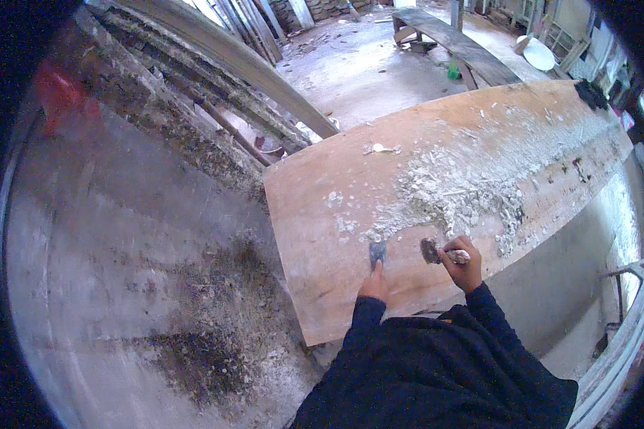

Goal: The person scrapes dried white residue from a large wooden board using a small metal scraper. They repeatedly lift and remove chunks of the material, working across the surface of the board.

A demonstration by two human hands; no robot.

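- Head view: a broad wooden board [307, 236], orange-brown and smooth where bare, is stretched from the middle toward the upper right, its edges bent by the lens.
- Its middle and far part are covered by crumbly whitish flakes [465, 182], heaped thickest just beyond the right hand [465, 266] and thinned to loose specks toward the left.
- A dark, shaggy clump [591, 94] is seen at the board's far right corner.
- Rough, crusted timbers [193, 107] are leaned at the upper left, beside a grey surface [121, 236] blotched with black.
- Beyond the board, a long, worn plank bench [458, 43] and a round white basin [538, 53] are seen.
- By the left hand [373, 282], closed, a flat, dark grey scraper [377, 252] is gripped over the board's near part, just short of the flakes.
- By the right hand, fingers curled, a pale-handled tool with a brown head [430, 250] is grasped; whether its head is pressed to the wood cannot be told.
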